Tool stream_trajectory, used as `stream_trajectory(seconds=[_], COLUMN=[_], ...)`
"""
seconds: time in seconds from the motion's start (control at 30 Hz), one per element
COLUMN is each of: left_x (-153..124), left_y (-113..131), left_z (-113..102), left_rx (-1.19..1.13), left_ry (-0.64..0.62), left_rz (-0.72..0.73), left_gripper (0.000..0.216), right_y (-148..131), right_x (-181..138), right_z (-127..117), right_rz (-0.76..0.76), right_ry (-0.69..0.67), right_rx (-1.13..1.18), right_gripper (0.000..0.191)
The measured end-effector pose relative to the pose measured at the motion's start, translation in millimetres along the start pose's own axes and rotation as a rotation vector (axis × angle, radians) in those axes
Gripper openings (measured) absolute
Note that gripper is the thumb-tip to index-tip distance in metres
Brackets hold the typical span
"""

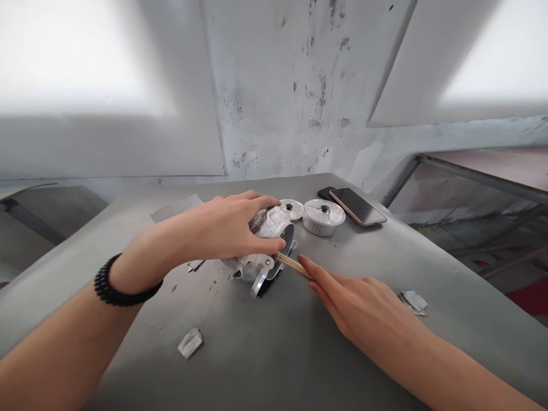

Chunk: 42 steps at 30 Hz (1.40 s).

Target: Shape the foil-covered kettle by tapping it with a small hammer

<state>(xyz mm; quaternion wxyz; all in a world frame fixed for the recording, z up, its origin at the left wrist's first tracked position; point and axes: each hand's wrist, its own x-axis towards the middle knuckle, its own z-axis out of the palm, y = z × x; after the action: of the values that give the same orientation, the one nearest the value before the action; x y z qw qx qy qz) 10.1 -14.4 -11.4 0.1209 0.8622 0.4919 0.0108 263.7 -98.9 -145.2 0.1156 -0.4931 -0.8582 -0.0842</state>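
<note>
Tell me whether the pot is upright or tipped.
Tipped: the pot is turned sideways under the left hand, its mouth facing the right hand, which holds a stick.

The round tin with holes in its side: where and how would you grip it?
I'd grip the tin around its upright side, from the near edge: the phone crowds its right and a round lid its left. The black knob on top might lift only the cover.

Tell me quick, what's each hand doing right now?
Left hand: holding the tipped silver pot.
Right hand: closed on a wooden stick, its far end at the pot's mouth.
</note>
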Motion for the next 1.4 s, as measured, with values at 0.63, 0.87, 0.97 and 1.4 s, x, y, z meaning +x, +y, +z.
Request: stream_trajectory(seconds=[0.63,0.87,0.97,1.4], left_x=[-1,1,0,-15], left_y=[-1,0,-1,-23], left_z=[0,1,0,-28], left_rx=[0.004,-0.014,-0.023,0.132], left_ry=[-0.002,0.009,-0.007,0.173], left_rz=[-0.005,-0.013,-0.007,-0.053], left_gripper=[0.085,0.083,0.080,0.071], right_y=[-1,1,8,21], right_x=[1,8,13,5], right_z=[8,1,-10,-17], right_rz=[0.016,0.104,0.140,0.361], right_ry=[-0.015,-0.197,-0.235,-0.480], right_rx=[-0.027,0.160,0.430,1.000], right_gripper=[0.047,0.046,0.041,0.056])
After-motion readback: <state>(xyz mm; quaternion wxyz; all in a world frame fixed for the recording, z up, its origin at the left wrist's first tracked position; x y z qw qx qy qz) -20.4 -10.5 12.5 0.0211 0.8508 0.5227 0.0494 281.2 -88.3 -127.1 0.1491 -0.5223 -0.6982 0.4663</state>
